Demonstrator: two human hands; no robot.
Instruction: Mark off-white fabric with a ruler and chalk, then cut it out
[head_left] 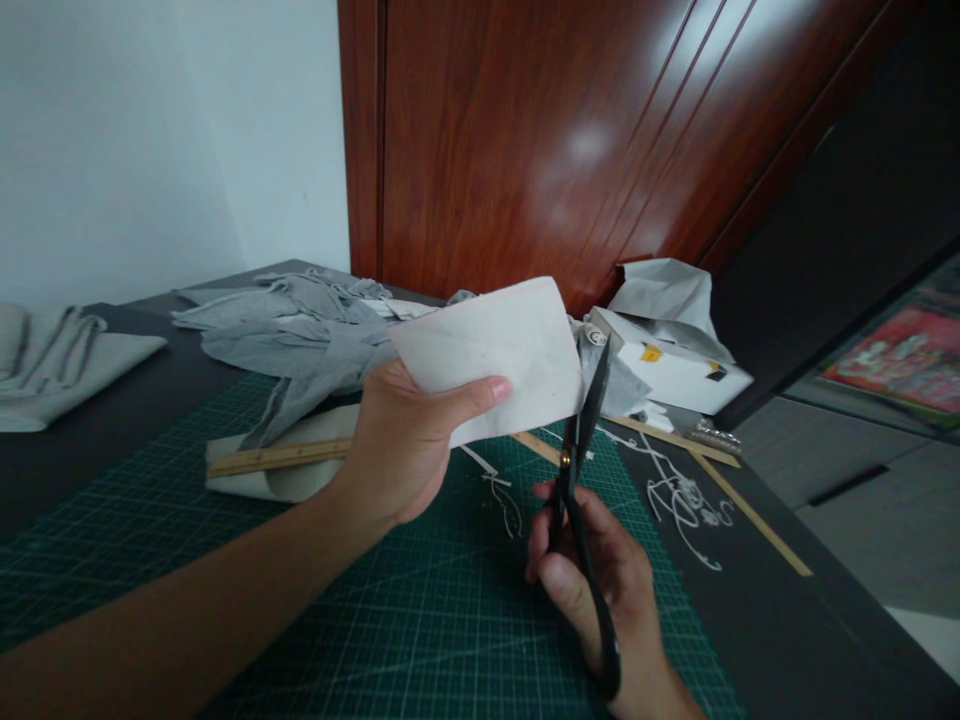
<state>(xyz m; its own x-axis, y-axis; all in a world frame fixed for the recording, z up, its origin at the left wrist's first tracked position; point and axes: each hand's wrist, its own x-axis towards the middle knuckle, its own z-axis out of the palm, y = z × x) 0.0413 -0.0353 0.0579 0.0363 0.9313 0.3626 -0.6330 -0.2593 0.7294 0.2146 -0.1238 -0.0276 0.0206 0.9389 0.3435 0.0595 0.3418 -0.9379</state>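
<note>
My left hand (409, 440) holds a white rectangular piece of cloth (499, 350) up above a green cutting mat (225, 540), thumb on its near face. My right hand (600, 590) grips black scissors (581, 470) by their handles. The blades point up and meet the cloth's right edge.
A heap of grey fabric (300, 335) lies behind the mat, with a wooden ruler (277, 457) across a pale folded piece. Thin white offcut strips (682, 500) and a long wooden stick (720, 490) lie to the right. A white box (675, 365) stands by the brown door. Folded grey cloth (52, 365) rests far left.
</note>
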